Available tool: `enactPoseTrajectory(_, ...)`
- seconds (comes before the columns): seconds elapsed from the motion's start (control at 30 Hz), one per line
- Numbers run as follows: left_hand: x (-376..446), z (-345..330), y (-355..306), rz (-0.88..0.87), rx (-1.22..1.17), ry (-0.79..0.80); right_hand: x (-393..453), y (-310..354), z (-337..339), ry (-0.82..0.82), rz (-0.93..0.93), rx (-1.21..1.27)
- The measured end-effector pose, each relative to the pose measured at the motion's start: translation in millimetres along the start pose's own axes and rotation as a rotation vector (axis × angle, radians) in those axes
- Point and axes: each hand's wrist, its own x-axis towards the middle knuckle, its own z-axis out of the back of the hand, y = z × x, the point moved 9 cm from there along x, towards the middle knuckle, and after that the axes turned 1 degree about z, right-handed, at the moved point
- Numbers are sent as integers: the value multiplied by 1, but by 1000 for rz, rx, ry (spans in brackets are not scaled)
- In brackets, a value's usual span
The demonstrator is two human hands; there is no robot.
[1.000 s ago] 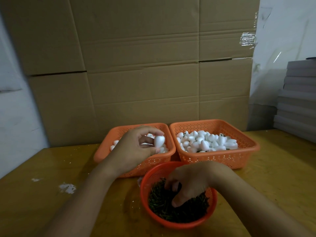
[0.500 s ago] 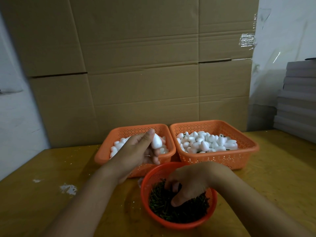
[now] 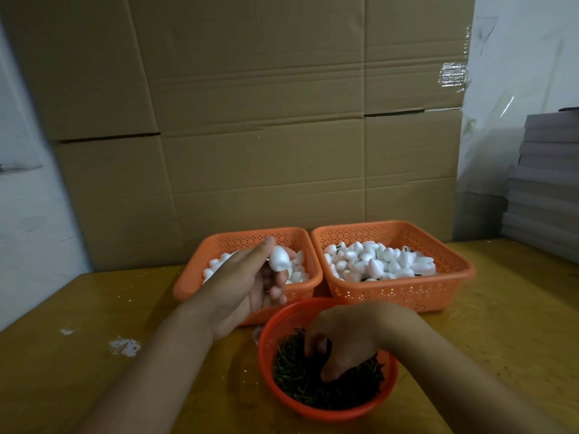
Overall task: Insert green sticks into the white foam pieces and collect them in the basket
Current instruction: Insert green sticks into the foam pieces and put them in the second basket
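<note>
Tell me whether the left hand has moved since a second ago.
Yes. The left hand, pinching a foam piece, has turned palm-up and eased slightly toward the person, judged against the left basket; it remains over that basket's front.

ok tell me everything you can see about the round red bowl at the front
The round red bowl looks like perforated plastic, with small holes through its wall and a smooth rim. It stands upright on the yellowish table, nearest the camera, just in front of the two orange baskets. It holds a heap of thin dark green sticks. The right hand reaches down into it, fingers curled among the sticks.
</note>
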Motion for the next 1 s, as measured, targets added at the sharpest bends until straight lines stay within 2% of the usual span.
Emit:
enactPoseTrajectory(0.23, -1, 4, 8, 128, -245, -43, 10, -3, 8, -160, 26, -22)
enactPoseTrajectory(0.4, -1, 2, 8, 139, -292, -14, 10, -5, 7, -148, 23, -30)
enactPoseTrajectory(0.63, -1, 0, 5, 112, -255, 32, 6, -1, 16, -238, 49, -56)
enactPoseTrajectory(0.83, -5, -2, 2, 95, -295, 109, -4, -4, 36, -364, 54, 66)
enactPoseTrajectory(1.0, -9, -4, -2, 53, -210, 159, -7, -2, 33, -298, 51, 154)
